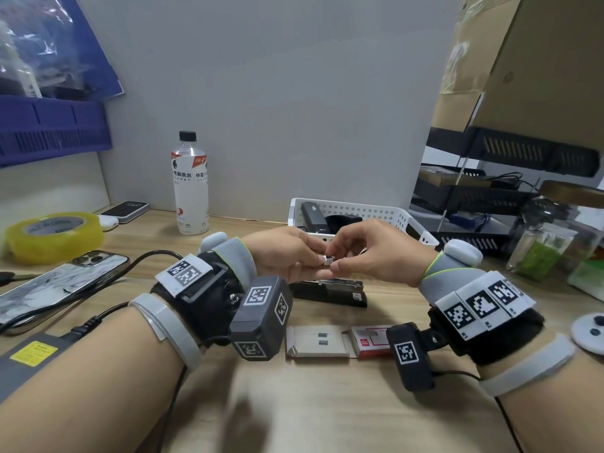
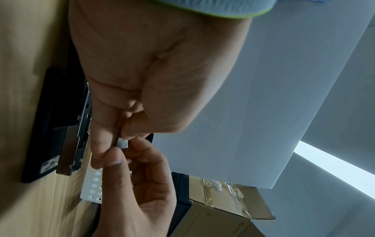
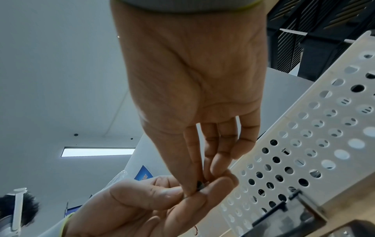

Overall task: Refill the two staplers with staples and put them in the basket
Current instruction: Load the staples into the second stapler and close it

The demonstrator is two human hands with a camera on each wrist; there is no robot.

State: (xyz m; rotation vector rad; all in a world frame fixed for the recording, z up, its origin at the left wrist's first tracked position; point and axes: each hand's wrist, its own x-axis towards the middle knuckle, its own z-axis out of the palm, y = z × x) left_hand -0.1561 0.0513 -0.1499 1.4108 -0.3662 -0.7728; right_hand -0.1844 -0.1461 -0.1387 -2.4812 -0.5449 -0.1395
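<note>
Step in hand: staple strip prepared above the open stapler (image 1: 328,291)

Left hand (image 1: 287,253) and right hand (image 1: 366,248) both pinch the staple strip (image 1: 328,259); basket (image 1: 402,220) behind holds one stapler; next, strip probably seats in the channel.

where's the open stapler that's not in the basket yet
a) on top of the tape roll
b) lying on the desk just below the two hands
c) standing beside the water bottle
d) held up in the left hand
b: the open stapler lies flat on the desk under the left hand and right hand, which pinch a small strip of staples above it.
</note>
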